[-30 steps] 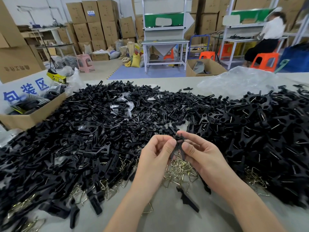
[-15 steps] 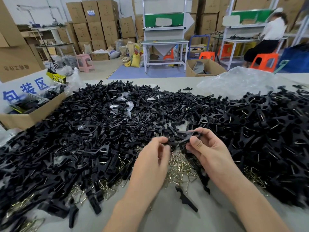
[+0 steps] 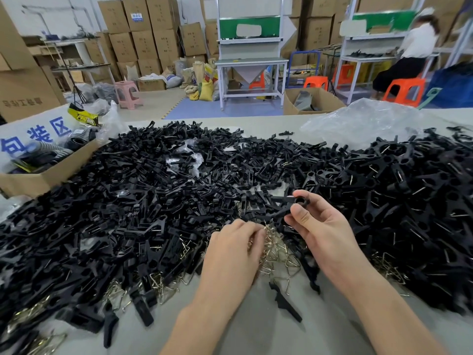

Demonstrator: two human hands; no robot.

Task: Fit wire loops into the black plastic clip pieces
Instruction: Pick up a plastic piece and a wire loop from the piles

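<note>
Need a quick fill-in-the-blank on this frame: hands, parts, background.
1. The hand pinching the black plastic clip piece is the person's ____ one.
2. The golden metal wire loops touched by the left hand are roughly ____ in shape.
3. The small plastic stool on the floor, far left, is ____.
Missing words: right; triangular; pink.

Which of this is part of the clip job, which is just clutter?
Job: clip piece pinched in right hand; left hand on wire loops; pile of clip pieces.
Clutter: cardboard box, plastic bag, pink stool.
</note>
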